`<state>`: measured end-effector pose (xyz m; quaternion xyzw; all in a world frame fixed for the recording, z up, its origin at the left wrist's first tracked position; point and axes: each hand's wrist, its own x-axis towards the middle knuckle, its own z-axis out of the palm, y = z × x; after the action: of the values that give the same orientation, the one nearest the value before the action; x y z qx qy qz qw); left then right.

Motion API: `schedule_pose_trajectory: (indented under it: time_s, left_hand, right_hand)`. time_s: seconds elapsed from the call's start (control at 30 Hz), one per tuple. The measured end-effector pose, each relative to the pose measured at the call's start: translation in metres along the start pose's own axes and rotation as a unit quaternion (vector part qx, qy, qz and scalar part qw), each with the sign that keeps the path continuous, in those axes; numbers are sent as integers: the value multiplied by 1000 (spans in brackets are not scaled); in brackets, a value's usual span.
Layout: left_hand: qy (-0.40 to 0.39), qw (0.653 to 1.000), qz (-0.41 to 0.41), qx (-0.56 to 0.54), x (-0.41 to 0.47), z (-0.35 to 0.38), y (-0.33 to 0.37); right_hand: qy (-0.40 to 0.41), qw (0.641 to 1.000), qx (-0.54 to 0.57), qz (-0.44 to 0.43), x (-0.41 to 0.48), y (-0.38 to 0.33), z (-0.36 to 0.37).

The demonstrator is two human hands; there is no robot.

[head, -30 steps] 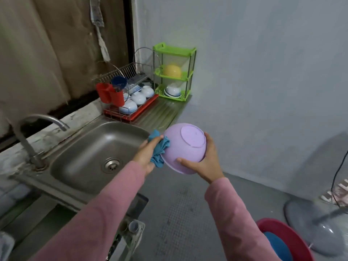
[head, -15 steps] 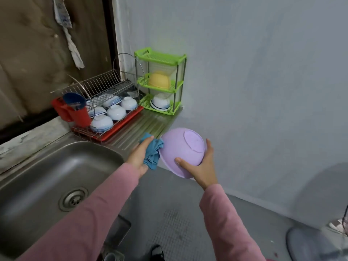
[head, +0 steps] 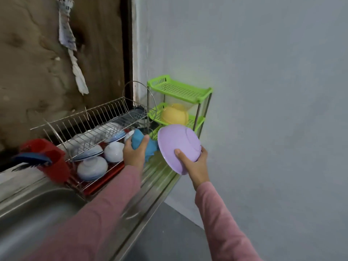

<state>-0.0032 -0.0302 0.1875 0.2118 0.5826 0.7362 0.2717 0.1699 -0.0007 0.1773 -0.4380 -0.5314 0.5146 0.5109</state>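
Note:
My right hand (head: 195, 162) grips a purple plastic bowl (head: 178, 144) by its rim, with the bowl's underside turned toward me and tilted. It hangs above the ribbed steel drainboard (head: 156, 178), just in front of the green shelf rack (head: 180, 91). My left hand (head: 134, 152) holds a bunched blue cloth (head: 146, 146) beside the bowl's left edge. The cloth and the bowl look slightly apart. The bowl's inside is hidden.
A wire dish rack (head: 90, 119) on a red tray holds several white bowls (head: 92, 168) and a red cup holder (head: 50, 159). A yellow bowl (head: 175, 114) sits upside down on the green rack's middle shelf. The steel sink (head: 37, 219) lies at lower left; a grey wall (head: 273, 91) stands right.
Both hands have carried the bowl and cloth forward from over the sink toward the green rack. The cloth has come away from the bowl's side.

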Motion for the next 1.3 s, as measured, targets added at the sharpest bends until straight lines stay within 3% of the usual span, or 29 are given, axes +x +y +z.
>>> schedule_pose_trajectory:
  time_s: [0.37, 0.63, 1.0, 1.17, 1.3]
  left_hand:
    - [83, 995, 52, 18, 99, 61, -4]
    - [109, 991, 75, 14, 137, 98, -20]
    - [127, 988, 90, 8, 169, 134, -36]
    - [135, 986, 94, 12, 166, 133, -40]
    - [151, 983, 102, -9, 152, 125, -43]
  right_hand:
    - [5, 999, 31, -33, 146, -3, 60]
    - [78, 988, -83, -105, 199, 14, 82]
    - [94, 982, -167, 1, 268, 43, 83]
    - [70, 977, -182, -82, 260, 47, 88]
    - [1, 972, -165, -167, 243, 57, 92]
